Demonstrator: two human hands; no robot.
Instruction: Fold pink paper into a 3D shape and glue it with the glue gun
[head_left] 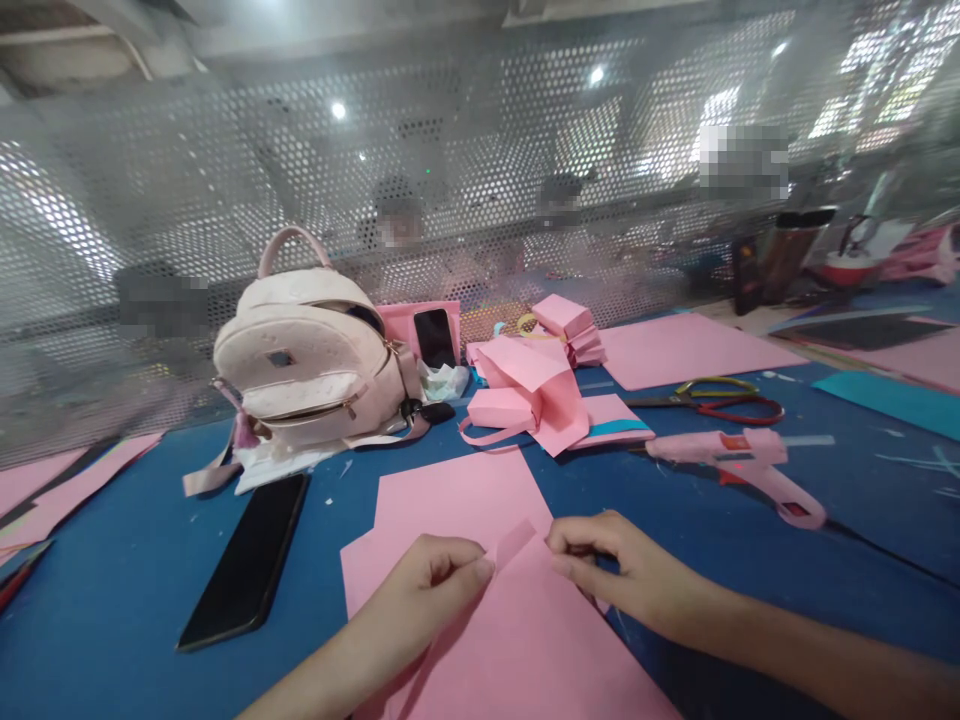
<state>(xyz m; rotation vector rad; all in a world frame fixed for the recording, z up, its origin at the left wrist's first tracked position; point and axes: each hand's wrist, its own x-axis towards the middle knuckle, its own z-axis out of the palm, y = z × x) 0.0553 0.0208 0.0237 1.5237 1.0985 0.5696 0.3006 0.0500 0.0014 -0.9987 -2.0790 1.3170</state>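
My left hand point(431, 580) and my right hand point(615, 575) both pinch a small pink paper strip point(514, 543) between them, one hand at each end. The strip is held just above a large pink paper sheet point(480, 620) that lies on the blue table point(135, 590) in front of me. Both hands have their fingers curled closed.
A black phone point(247, 560) lies to the left. A pale pink backpack point(311, 360) stands behind it. Folded pink paper boxes point(525, 395), scissors point(712, 400) and a pink glue gun point(742, 460) lie further back and right. A perforated metal screen point(225, 200) closes the far side, with people behind it.
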